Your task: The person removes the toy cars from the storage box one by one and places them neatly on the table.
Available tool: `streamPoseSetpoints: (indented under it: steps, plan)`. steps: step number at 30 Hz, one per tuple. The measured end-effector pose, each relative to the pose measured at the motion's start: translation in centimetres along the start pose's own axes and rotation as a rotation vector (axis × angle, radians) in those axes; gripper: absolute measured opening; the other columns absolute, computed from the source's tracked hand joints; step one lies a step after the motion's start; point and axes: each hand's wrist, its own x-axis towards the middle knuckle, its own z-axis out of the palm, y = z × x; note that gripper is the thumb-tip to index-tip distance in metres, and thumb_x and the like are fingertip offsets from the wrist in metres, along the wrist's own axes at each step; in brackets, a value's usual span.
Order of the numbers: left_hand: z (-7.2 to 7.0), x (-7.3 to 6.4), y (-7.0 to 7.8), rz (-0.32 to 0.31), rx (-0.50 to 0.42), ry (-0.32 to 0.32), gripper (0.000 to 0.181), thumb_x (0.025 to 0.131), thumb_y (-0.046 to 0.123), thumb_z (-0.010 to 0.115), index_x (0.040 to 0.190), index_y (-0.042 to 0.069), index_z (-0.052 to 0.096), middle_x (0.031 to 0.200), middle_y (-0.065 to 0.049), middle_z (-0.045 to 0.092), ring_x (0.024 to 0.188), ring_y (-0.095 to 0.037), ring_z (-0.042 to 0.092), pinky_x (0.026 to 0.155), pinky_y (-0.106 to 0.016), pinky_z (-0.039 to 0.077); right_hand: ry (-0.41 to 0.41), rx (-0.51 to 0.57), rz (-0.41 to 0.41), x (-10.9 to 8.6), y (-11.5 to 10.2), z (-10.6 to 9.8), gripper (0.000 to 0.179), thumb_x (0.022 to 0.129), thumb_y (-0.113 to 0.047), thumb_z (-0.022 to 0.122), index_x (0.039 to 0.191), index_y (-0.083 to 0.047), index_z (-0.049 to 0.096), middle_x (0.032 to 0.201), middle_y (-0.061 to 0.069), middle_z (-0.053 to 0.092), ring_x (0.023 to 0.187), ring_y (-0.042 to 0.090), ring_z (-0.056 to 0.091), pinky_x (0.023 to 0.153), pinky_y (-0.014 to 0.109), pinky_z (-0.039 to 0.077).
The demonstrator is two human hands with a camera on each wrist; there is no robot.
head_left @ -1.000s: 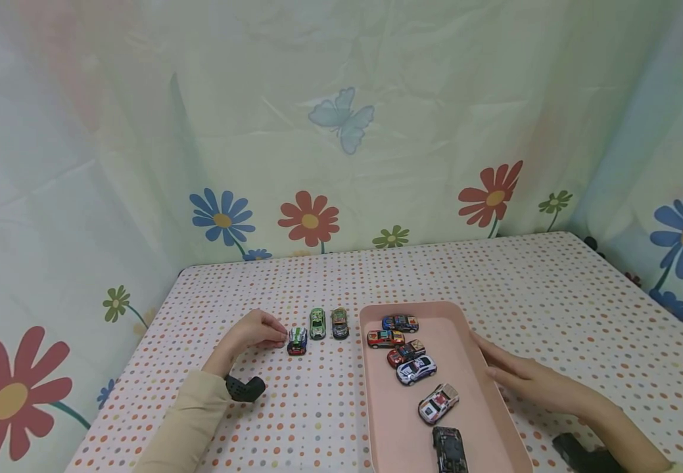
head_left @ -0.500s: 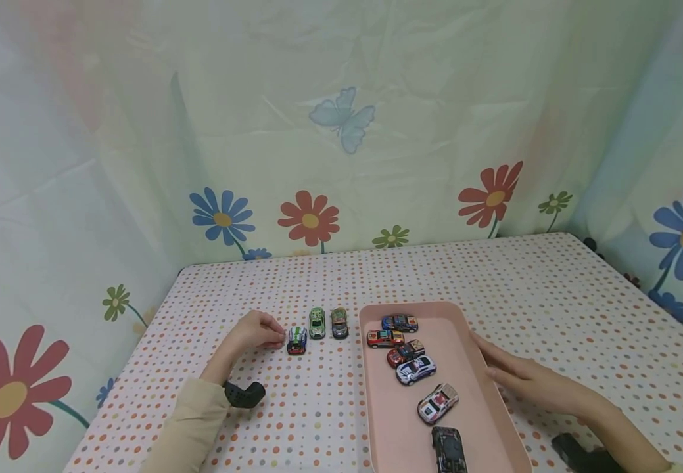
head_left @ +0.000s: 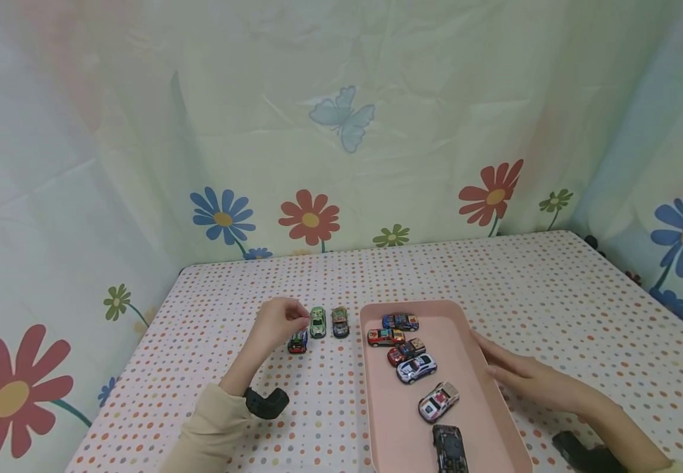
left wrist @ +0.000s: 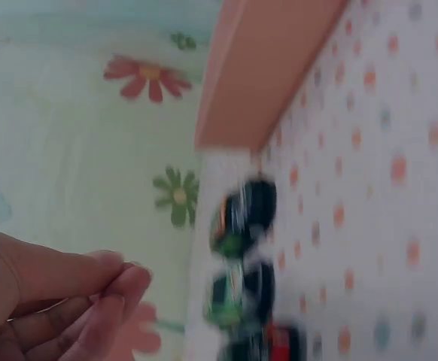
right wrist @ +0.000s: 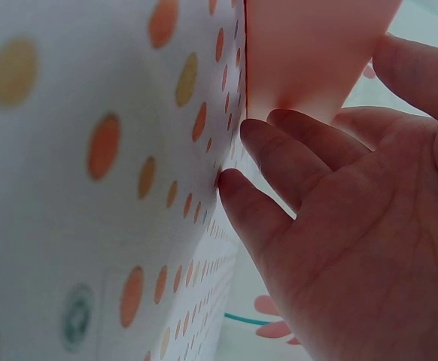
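My left hand (head_left: 279, 323) is raised over a green, white and dark toy car (head_left: 297, 343) and partly hides it in the head view. Its fingertips come together with nothing between them in the left wrist view. Just right of it stand a green toy car (head_left: 317, 322) and a brown-green toy car (head_left: 340, 322), side by side. My right hand (head_left: 530, 378) rests with extended fingers along the right side of the pink tray (head_left: 489, 387). In the right wrist view, its fingers (right wrist: 279, 154) reach the tray wall and the tabletop.
Several toy cars lie in the tray, among them a white one (head_left: 417, 368), a white-red one (head_left: 438, 402) and a black one (head_left: 450, 448). The table (head_left: 258, 433) wears a dotted cover. A flowered curtain (head_left: 424, 98) hangs behind it.
My left hand has risen from beside the green-and-white toy car and moved right, over it. The cars and the tray stay put, and the right hand has not moved.
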Motion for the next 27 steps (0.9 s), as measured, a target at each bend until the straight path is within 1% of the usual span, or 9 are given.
streamPoseSetpoints:
  steps: [3,6,10,13,16,20,23,24,27]
  plan:
    - [1.1,-0.4,2.3,0.107,-0.055,-0.021,0.006,0.086,0.009,0.068,0.086,0.004,0.070,0.072,0.003,0.064,0.065,-0.014,0.061,0.057,-0.027,0.049,0.004,-0.006,-0.001,0.1,-0.1,-0.1,0.063,0.101,-0.030,0.041,0.149,-0.002,0.010,0.150,0.026,0.010,0.133,0.047,0.010,0.098,0.061,0.022]
    - [2.6,-0.8,4.5,0.196,-0.137,-0.079,0.011,0.088,0.010,0.065,0.095,0.005,0.071,0.083,-0.001,0.068,0.073,-0.012,0.063,0.062,-0.024,0.050,0.008,-0.010,-0.002,0.2,-0.2,-0.2,0.063,0.101,-0.030,0.041,0.150,-0.003,0.010,0.150,0.025,0.010,0.133,0.047,0.010,0.098,0.062,0.022]
    - [4.6,-1.8,7.3,0.248,-0.247,-0.226,0.026,0.092,0.014,0.062,0.115,0.002,0.066,0.104,-0.007,0.067,0.091,-0.011,0.063,0.075,-0.020,0.049,0.006,-0.007,-0.015,0.3,-0.3,-0.2,0.062,0.101,-0.028,0.041,0.150,-0.003,0.011,0.149,0.028,0.010,0.132,0.049,0.009,0.098,0.064,0.022]
    - [5.8,-2.6,9.0,0.284,-0.279,-0.364,0.038,0.094,0.019,0.060,0.127,0.000,0.057,0.119,-0.010,0.061,0.104,-0.010,0.058,0.083,-0.017,0.045,0.005,-0.025,-0.016,0.2,-0.2,-0.1,0.062,0.102,-0.029,0.040,0.150,-0.002,0.011,0.149,0.028,0.012,0.132,0.048,0.012,0.097,0.063,0.024]
    - [6.6,-3.3,10.5,0.388,-0.169,-0.457,0.044,0.096,0.023,0.055,0.134,0.001,0.050,0.127,-0.008,0.056,0.105,-0.006,0.056,0.083,-0.015,0.043,0.007,-0.038,-0.008,0.1,-0.2,0.0,0.062,0.102,-0.031,0.040,0.150,-0.004,0.011,0.149,0.026,0.014,0.132,0.047,0.014,0.097,0.062,0.028]
    - [7.5,-4.0,11.8,0.522,0.012,-0.586,0.047,0.100,0.025,0.047,0.140,0.002,0.041,0.138,-0.005,0.046,0.118,-0.005,0.046,0.093,-0.016,0.035,0.005,-0.048,-0.029,0.0,-0.1,0.0,0.062,0.102,-0.029,0.039,0.150,-0.003,0.010,0.148,0.028,0.014,0.131,0.048,0.014,0.096,0.059,0.032]
    - [8.2,-4.3,12.2,0.558,0.071,-0.709,0.047,0.101,0.023,0.043,0.142,0.002,0.037,0.144,-0.007,0.037,0.131,-0.007,0.029,0.101,-0.016,0.023,0.003,-0.053,-0.022,0.0,-0.1,-0.1,0.062,0.102,-0.030,0.039,0.150,-0.004,0.010,0.149,0.027,0.014,0.132,0.046,0.014,0.096,0.055,0.034]
    - [8.4,-4.4,12.3,0.570,0.093,-0.737,0.047,0.101,0.023,0.043,0.143,0.002,0.036,0.145,-0.007,0.036,0.132,-0.008,0.027,0.102,-0.016,0.022,0.000,-0.046,-0.031,0.0,0.0,-0.1,0.061,0.102,-0.029,0.039,0.150,-0.004,0.010,0.148,0.028,0.013,0.131,0.048,0.013,0.096,0.056,0.033]
    - [9.1,-4.7,12.4,0.621,0.166,-0.782,0.046,0.101,0.023,0.044,0.142,0.002,0.038,0.146,-0.007,0.034,0.135,-0.011,0.022,0.103,-0.016,0.017,-0.002,-0.042,-0.036,0.0,0.0,-0.2,0.060,0.102,-0.027,0.039,0.150,-0.004,0.010,0.148,0.028,0.014,0.131,0.048,0.014,0.096,0.052,0.035]
